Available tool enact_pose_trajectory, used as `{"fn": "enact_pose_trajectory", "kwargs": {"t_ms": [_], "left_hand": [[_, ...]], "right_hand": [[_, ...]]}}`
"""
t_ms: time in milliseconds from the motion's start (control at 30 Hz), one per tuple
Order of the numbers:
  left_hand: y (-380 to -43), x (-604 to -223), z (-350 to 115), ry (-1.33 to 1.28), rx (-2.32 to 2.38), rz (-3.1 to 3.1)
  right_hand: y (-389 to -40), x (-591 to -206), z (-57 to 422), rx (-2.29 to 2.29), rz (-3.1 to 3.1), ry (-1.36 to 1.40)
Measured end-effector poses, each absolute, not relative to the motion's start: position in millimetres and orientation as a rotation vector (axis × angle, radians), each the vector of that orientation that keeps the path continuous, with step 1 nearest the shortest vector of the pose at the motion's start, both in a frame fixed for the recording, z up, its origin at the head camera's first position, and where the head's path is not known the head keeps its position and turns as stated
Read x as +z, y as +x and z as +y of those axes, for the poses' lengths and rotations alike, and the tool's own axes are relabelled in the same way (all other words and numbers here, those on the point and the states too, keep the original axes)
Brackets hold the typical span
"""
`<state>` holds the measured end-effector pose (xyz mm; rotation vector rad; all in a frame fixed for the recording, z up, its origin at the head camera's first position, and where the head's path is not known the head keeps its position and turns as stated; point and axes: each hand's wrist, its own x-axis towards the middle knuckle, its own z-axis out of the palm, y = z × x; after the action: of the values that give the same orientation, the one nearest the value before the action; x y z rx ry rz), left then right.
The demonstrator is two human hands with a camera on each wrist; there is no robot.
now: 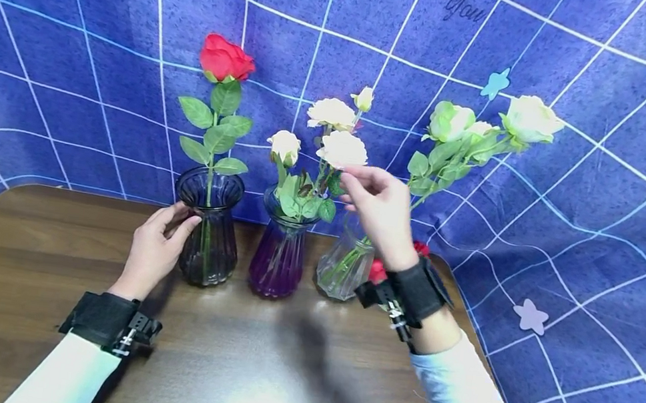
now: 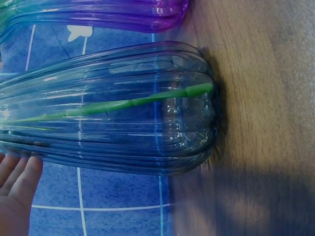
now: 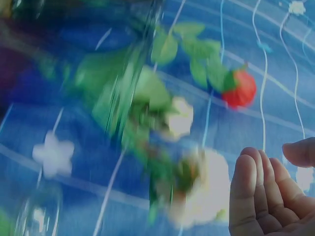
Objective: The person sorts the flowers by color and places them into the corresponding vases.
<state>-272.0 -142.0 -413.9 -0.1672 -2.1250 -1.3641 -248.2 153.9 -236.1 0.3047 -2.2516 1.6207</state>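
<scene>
A red rose (image 1: pixel 225 58) stands upright in a dark ribbed glass vase (image 1: pixel 222 253). Beside the vase's neck is my left hand (image 1: pixel 152 248), its fingertips (image 2: pixel 33 169) right at the glass. The green stem (image 2: pixel 113 105) reaches to the base inside. My right hand (image 1: pixel 383 215) is raised with nothing in it, fingers loosely bent and thumb apart. It overlaps the lower edge of a white flower (image 1: pixel 343 149) in the head view. That flower is among several white blooms in the purple vase (image 1: pixel 277 266).
At the right, a clear glass vase (image 1: pixel 339 271) holds pale green-white roses (image 1: pixel 450 122) leaning right. Red flowers (image 1: pixel 377 271) show partly behind my right wrist. Blue gridded cloth (image 1: pixel 102 80) hangs behind the wooden table (image 1: pixel 221 343).
</scene>
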Motion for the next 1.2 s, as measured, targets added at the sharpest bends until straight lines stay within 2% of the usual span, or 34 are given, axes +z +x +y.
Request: {"fn": "enact_pose_trajectory", "kwargs": {"t_ms": [200,433,900,1200], "left_hand": [[-273,-414,-141,-0.177,-1.368,-2.107],[-272,-412,-142,-0.145,-1.346,-2.138],[-272,-412,-141,-0.116,-1.313,-2.179],[-271,-413,-140,-0.124,-1.338,-2.176]], "right_hand": [[-236,-242,212,1.615,-2.225,0.166],[-230,-270,262,1.539,-2.307,-0.008],[-205,-354,347,1.346,-2.533,-0.349],[-182,-408,376,1.193,-2.768,-0.544]]}}
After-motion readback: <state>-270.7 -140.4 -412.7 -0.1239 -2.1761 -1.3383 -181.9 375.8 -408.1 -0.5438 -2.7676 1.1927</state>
